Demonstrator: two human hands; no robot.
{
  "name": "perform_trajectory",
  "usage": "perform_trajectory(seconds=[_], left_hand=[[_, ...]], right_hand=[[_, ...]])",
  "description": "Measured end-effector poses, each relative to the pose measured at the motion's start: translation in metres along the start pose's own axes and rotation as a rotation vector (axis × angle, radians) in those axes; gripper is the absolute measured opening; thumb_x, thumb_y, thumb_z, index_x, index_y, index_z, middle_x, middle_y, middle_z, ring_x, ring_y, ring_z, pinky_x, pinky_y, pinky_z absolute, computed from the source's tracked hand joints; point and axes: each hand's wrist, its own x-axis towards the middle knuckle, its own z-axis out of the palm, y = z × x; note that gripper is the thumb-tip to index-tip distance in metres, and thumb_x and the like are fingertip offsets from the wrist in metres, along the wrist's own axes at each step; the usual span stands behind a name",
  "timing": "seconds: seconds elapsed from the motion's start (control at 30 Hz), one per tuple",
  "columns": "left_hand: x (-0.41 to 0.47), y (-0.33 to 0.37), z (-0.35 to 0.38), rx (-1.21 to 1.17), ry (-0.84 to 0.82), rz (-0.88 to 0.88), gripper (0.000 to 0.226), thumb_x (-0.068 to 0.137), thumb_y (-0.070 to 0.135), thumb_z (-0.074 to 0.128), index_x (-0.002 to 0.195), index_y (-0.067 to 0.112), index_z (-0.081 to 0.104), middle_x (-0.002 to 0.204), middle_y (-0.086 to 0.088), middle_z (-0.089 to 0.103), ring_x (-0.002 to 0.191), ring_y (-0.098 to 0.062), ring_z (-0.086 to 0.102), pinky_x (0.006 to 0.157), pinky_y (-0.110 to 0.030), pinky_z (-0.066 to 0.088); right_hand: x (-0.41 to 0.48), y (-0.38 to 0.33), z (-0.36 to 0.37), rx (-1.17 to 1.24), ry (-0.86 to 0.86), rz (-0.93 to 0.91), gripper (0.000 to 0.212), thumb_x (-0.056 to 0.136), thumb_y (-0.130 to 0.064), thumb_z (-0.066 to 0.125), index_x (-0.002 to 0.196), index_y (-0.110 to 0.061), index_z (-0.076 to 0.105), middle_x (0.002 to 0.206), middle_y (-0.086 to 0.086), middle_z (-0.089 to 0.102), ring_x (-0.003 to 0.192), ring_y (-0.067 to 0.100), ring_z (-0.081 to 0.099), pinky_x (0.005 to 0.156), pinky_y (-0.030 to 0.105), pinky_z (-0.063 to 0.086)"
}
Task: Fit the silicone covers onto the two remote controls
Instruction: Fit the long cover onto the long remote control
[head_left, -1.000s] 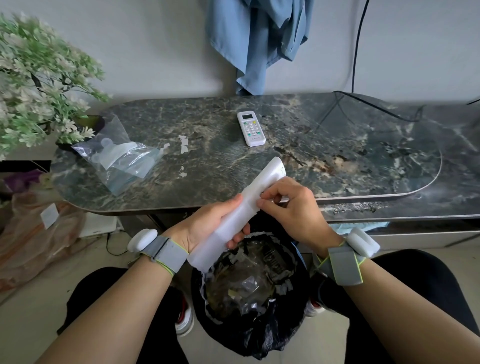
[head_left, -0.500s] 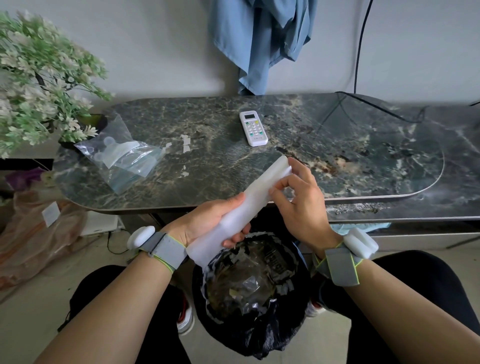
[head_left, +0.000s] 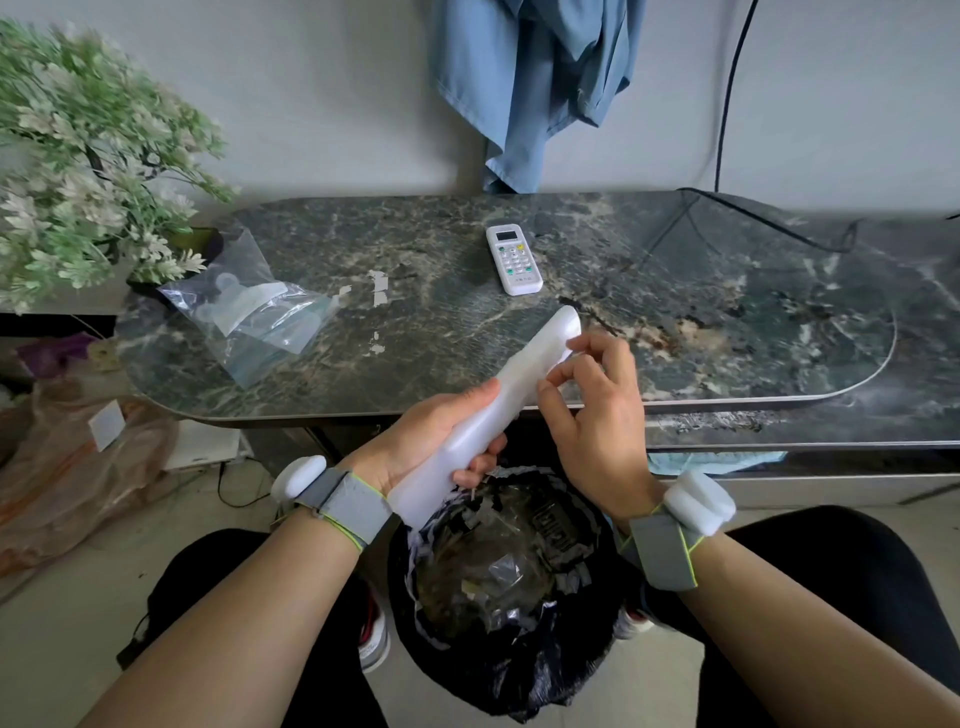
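Gripping the long white covered remote (head_left: 498, 410) at frame centre, left hand (head_left: 431, 447) clenched round its lower half; right hand (head_left: 597, 410) pinches the upper end. Risk: silicone bunches or slips off. Second remote (head_left: 513, 259) lies on the surface (head_left: 727, 322), upper centre.

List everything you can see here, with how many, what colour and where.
Remote in silicone cover: one, milky white, held over the table's near edge.
Bare remote: one, white, lying mid-table.
Plastic bag: one, clear, white pieces inside, table's left end.
Table: one, dark marbled.
Plant: one, green and white, far left.
Garment: one, blue, hanging on the wall.
Cable: one, black, down the wall onto the table.
Bin bag: one, black, between the knees.
Wristbands: two, grey.
Left hand: gripping the cover's lower half.
Right hand: fingers at its upper end.
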Motion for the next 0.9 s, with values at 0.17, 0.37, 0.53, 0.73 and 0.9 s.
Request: perform_trajectory(seconds=[0.17, 0.37, 0.53, 0.73, 0.9], left_hand=[[0.0, 0.004, -0.005, -0.022, 0.015, 0.051, 0.05, 0.083, 0.042, 0.057, 0.111, 0.001, 0.051, 0.066, -0.007, 0.05, 0.048, -0.013, 0.041, 0.035, -0.017, 0.031], [0.0, 0.003, -0.003, 0.017, 0.068, 0.104, 0.043, 0.08, 0.039, 0.061, 0.1, 0.001, 0.052, 0.064, -0.007, 0.047, 0.045, -0.012, 0.039, 0.034, -0.018, 0.026], [0.002, -0.001, -0.003, 0.014, 0.135, 0.126, 0.046, 0.078, 0.037, 0.065, 0.106, 0.001, 0.054, 0.064, -0.008, 0.046, 0.044, -0.012, 0.04, 0.033, -0.016, 0.026], [0.005, -0.002, -0.006, -0.012, 0.113, 0.114, 0.049, 0.077, 0.035, 0.067, 0.109, 0.001, 0.053, 0.063, -0.008, 0.047, 0.043, -0.012, 0.041, 0.033, -0.016, 0.027], [0.006, 0.0, -0.005, -0.004, 0.07, 0.1, 0.054, 0.068, 0.039, 0.073, 0.103, 0.004, 0.052, 0.064, -0.007, 0.047, 0.044, -0.012, 0.041, 0.033, -0.017, 0.027]], right_hand=[[0.0, -0.009, -0.002, 0.327, -0.129, 0.269, 0.009, 0.09, -0.014, 0.061, 0.082, -0.013, 0.057, 0.088, -0.011, 0.065, 0.068, 0.021, 0.059, 0.063, 0.037, 0.045], [0.011, -0.011, -0.009, 0.507, -0.289, 0.4, 0.013, 0.085, -0.005, 0.062, 0.073, -0.005, 0.055, 0.064, 0.002, 0.045, 0.057, 0.009, 0.038, 0.051, 0.019, 0.033], [0.013, -0.011, -0.014, 0.488, -0.416, 0.487, 0.015, 0.082, -0.014, 0.07, 0.076, -0.003, 0.061, 0.06, 0.004, 0.047, 0.054, 0.013, 0.041, 0.048, 0.021, 0.034], [0.018, -0.009, -0.022, 0.595, -0.51, 0.544, 0.012, 0.087, -0.013, 0.067, 0.085, -0.004, 0.074, 0.056, -0.005, 0.053, 0.05, 0.006, 0.044, 0.048, 0.017, 0.035], [0.016, -0.003, -0.023, 0.812, -0.484, 0.767, 0.009, 0.084, -0.019, 0.068, 0.076, -0.016, 0.072, 0.065, -0.001, 0.044, 0.064, 0.01, 0.043, 0.058, 0.025, 0.036]])
